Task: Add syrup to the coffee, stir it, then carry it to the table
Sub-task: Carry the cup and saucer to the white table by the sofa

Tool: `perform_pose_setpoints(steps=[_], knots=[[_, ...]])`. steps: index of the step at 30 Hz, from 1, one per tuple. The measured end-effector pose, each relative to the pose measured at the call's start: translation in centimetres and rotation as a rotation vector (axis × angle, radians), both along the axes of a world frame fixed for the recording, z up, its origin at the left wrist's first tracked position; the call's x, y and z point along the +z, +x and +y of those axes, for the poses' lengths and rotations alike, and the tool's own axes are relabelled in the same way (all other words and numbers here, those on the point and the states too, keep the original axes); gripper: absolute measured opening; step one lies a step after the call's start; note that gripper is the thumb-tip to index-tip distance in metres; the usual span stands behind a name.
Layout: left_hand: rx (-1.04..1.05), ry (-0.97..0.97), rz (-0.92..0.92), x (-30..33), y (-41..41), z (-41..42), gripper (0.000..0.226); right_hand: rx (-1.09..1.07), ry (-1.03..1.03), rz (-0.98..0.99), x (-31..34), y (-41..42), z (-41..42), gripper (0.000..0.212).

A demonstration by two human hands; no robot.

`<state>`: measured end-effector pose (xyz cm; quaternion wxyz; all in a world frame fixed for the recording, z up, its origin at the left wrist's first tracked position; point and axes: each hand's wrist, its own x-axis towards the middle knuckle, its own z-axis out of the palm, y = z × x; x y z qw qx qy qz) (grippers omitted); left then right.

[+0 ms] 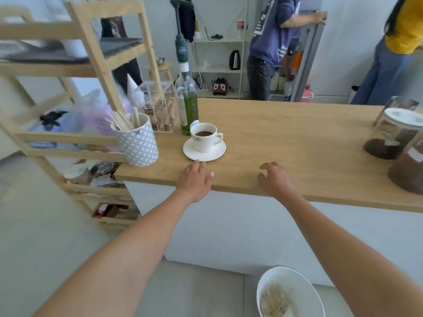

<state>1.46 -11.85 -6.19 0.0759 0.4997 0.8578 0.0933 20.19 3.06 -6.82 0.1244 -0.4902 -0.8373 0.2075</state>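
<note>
A white cup of dark coffee (204, 137) stands on a white saucer (204, 154) on the wooden counter (286, 143). Just behind it stands a glass syrup bottle (189, 104) with green liquid and a tall pump on top. A patterned white mug (138, 143) to the left holds several wooden stir sticks (124, 121). My left hand (194, 179) lies flat on the counter, fingertips at the saucer's near rim, holding nothing. My right hand (274, 178) hovers over the counter's front edge, fingers loosely curled and empty.
A wooden shelf rack (91, 72) stands at the left. Glass jars of ground coffee (393, 133) sit at the counter's right end. A white bin (290, 294) with used sticks is on the floor. Two people stand beyond the counter near a fridge (309, 53).
</note>
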Motion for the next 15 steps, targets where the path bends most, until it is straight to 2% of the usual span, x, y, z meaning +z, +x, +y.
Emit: perform_pose_setpoints(steps=[3, 6, 10, 15], knots=[[0.125, 0.035, -0.020, 0.5, -3.0, -1.3, 0.060, 0.084, -0.019, 0.037, 0.3, -3.7, 0.0, 0.040], [0.206, 0.061, -0.082, 0.8, -5.1, -1.5, 0.064, 0.075, -0.105, 0.104, 0.9, -6.2, 0.1, 0.041], [0.356, 0.154, -0.330, 1.6, -7.9, -0.2, 0.073, -0.042, -0.346, 0.287, 2.2, -9.2, 0.8, 0.044], [0.543, 0.290, -0.661, 3.4, -10.8, 2.8, 0.073, -0.254, -0.821, 0.568, 4.0, -12.5, 2.2, 0.048]])
